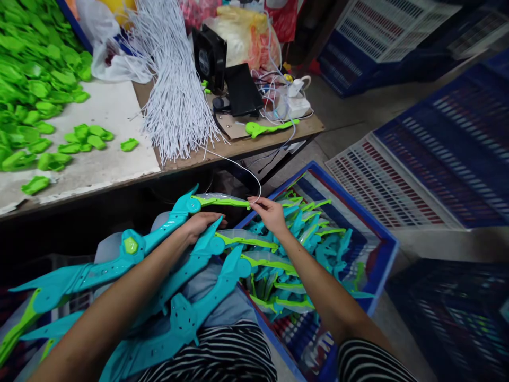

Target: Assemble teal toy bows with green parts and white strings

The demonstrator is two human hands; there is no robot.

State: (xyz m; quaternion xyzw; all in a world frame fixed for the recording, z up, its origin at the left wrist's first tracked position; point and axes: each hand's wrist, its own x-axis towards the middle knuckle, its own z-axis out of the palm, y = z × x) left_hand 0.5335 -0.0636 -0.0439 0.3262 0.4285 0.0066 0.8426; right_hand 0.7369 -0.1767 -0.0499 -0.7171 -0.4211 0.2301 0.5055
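Several teal-and-lime toy bows lie across my lap. The farthest toy bow (159,239) has a green pentagon on its middle and a lime limb (222,200) with a clear cover. My left hand (202,224) is closed at this bow, just below the joint of that limb; its fingers are partly hidden by a teal point of the neighbouring bow (199,260). At the limb's tip, my right hand (270,213) pinches a thin white cord (259,185), which loops up towards the table.
A thick bundle of white cords (178,101) hangs over the table edge (191,164). Green plastic parts (35,79) are heaped at left. A black fan (209,58) and cables stand beyond. A blue crate (382,265) full of bow pieces sits at right, with more crates (445,143) behind.
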